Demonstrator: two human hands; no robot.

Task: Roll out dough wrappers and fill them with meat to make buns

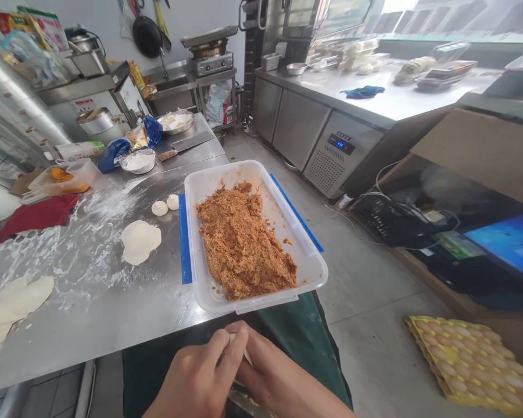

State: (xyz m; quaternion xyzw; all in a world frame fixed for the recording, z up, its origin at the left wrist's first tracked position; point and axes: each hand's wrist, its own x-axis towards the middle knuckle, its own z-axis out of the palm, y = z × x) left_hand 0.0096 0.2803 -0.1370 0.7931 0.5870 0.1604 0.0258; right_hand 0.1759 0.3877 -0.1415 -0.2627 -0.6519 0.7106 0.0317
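Note:
My left hand (203,368) and my right hand (272,366) meet at the bottom centre, fingers closed together. Between them a sliver of pale dough (246,355) shows; the fingers hide most of it. Below the palms appears part of a narrow flat tool (247,404) with bits of filling on it; I cannot tell which hand carries it. Just beyond my fingers stands a translucent plastic tub (307,255) holding reddish-brown filling (244,238). Left of the tub lie a flat dough wrapper (141,242) and two small dough balls (160,208) (173,202).
The floured steel table (91,313) carries more dough sheets (15,305) at left, a red cloth (37,217), a bowl of flour (138,161) and a cleaver (194,141). Egg trays (475,363) sit at lower right. A steel counter (401,104) runs along the back right.

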